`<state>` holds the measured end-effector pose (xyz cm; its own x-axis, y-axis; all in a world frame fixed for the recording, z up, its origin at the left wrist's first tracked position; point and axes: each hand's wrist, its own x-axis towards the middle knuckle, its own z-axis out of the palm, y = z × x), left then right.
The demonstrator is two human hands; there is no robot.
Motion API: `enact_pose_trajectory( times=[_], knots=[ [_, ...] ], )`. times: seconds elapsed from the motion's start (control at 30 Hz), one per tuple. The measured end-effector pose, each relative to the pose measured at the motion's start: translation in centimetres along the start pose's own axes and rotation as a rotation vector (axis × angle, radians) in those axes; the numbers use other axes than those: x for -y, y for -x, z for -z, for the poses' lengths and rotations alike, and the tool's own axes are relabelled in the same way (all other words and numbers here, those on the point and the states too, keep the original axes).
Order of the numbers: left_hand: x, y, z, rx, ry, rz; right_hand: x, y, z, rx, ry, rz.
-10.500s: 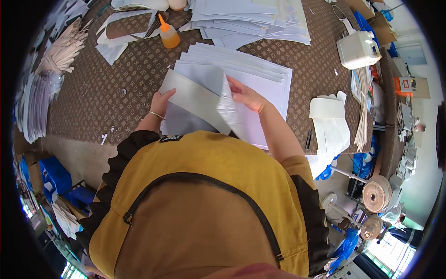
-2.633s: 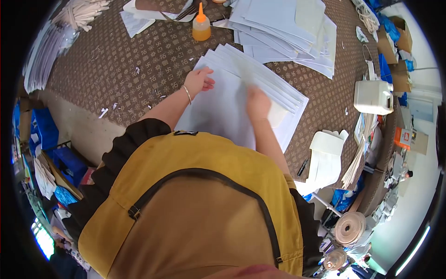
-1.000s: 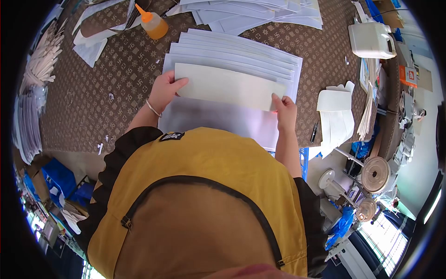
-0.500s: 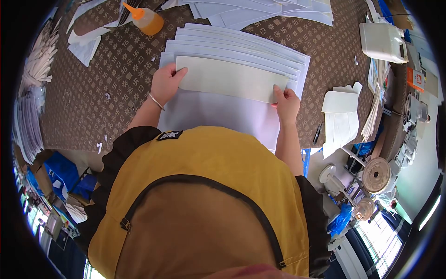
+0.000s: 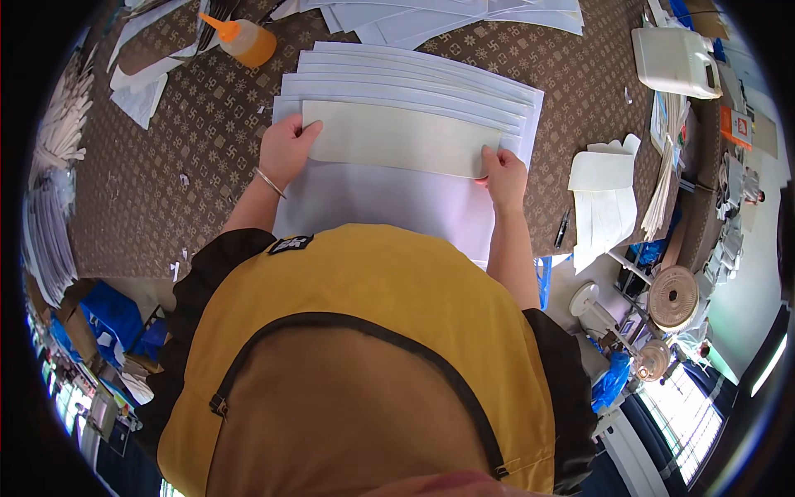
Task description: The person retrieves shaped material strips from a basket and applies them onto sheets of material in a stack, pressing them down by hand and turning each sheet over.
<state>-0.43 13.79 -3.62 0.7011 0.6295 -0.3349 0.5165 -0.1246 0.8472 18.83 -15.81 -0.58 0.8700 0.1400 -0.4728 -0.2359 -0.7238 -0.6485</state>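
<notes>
A long off-white strip [image 5: 397,139] lies across a fanned stack of pale sheets [image 5: 381,203] on the patterned table. At the strip's left end, my left hand [image 5: 286,151] pinches it between thumb and fingers. My right hand [image 5: 503,176] grips the strip's right end in the same way. Several stepped sheet edges show beyond the strip. The lower part of the stack is partly hidden by my yellow apron.
An orange-tipped bottle [image 5: 247,43] stands at the back left of the brown table [image 5: 207,124]. More sheets [image 5: 447,18] lie at the back. On the right are a white jug [image 5: 675,62], cream cut pieces [image 5: 603,195] and a black pen [image 5: 562,229].
Since the earliest frame, the strip has turned from a slant to nearly level across the stack, both ends now held. Over the last half second, only the view has shifted slightly.
</notes>
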Motion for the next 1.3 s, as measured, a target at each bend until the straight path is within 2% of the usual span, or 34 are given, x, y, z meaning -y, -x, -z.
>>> enact_pose_trajectory(
  times=[0.33, 0.57, 0.6, 0.67, 1.1, 1.3],
  knots=[
    [-0.3, -0.3, 0.3, 0.016, -0.076, 0.07, -0.4, -0.4, 0.0, 0.005, -0.053, -0.015],
    [-3.4, 0.7, 1.2, 0.053, -0.196, 0.045, -0.4, -0.5, 0.4, 0.03, -0.071, -0.006],
    [-3.2, 0.7, 1.4, 0.029, -0.217, 0.055, -0.5, -0.6, 0.4, 0.033, -0.065, -0.021],
    [-2.3, 0.5, 1.2, 0.057, -0.046, 0.075, 0.0, -0.2, 0.3, 0.044, -0.1, -0.023],
    [-1.8, 0.0, 0.9, 0.066, -0.092, 0.109, 0.3, -0.1, 0.3, 0.04, -0.074, -0.038],
    [-1.9, -0.3, 0.9, 0.046, -0.245, 0.067, 0.8, -0.1, 0.5, 0.049, -0.016, -0.025]
  ],
)
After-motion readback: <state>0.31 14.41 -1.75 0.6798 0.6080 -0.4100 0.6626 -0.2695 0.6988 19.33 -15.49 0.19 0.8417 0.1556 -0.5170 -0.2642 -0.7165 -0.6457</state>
